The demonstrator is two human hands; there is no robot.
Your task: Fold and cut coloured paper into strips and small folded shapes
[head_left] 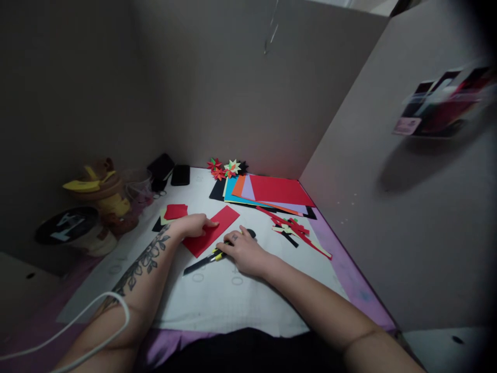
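Observation:
A strip of red paper (223, 220) lies slantwise on the white sheet in front of me. My left hand (194, 226) holds it down from the left, some fingers bent and one fingertip pressed on its surface. Just to the right, my right hand (243, 251) is closed over the handle of a black and yellow utility knife (202, 264). The dark front end of the knife points left toward me, close to the paper's lower corner. Part of the handle is hidden under my fingers. Small red paper squares (176, 211) are stacked beyond my left wrist.
Coloured paper sheets (281, 190) lie at the back right, with folded paper stars (233, 167) behind. Paper offcuts (291, 228) are heaped at right. A black phone (180, 175), pots (95, 189) and a tin (72, 230) stand left. A white cable (126, 311) crosses my left forearm.

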